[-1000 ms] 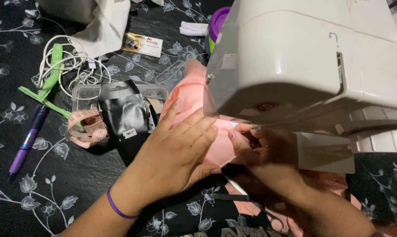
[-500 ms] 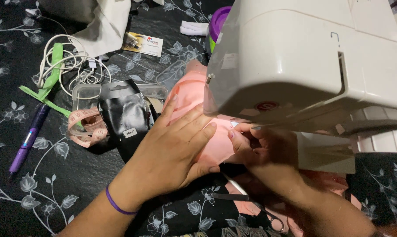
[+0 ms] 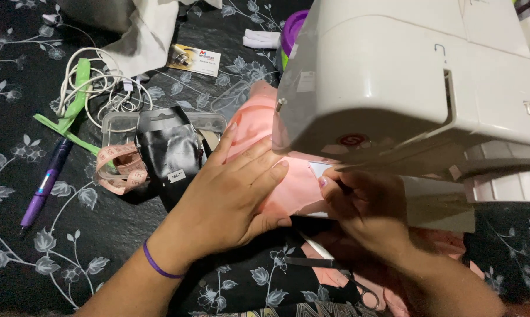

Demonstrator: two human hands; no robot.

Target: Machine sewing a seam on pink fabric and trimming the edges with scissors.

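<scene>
A white sewing machine point(image 3: 417, 88) fills the upper right of the head view. Pink fabric point(image 3: 259, 123) lies under its head and spreads to the left. My left hand point(image 3: 229, 196), a purple band on its wrist, rests flat on the fabric with fingers spread. My right hand point(image 3: 364, 208) is under the machine's head, its fingertips pressing the fabric near the needle area, which the machine hides. More pink fabric point(image 3: 446, 243) bunches at the lower right.
On the black floral cloth point(image 3: 53, 246) lie a purple pen point(image 3: 45, 185), a pink measuring tape point(image 3: 121, 170), a black packet point(image 3: 171, 155), a clear plastic box point(image 3: 121, 123), a white cable point(image 3: 100, 88), green strips point(image 3: 71, 114), a small card point(image 3: 194, 58) and scissors point(image 3: 335, 270).
Both hands stay on the pink fabric; my left hand's fingers have shifted slightly. Nothing else has moved.
</scene>
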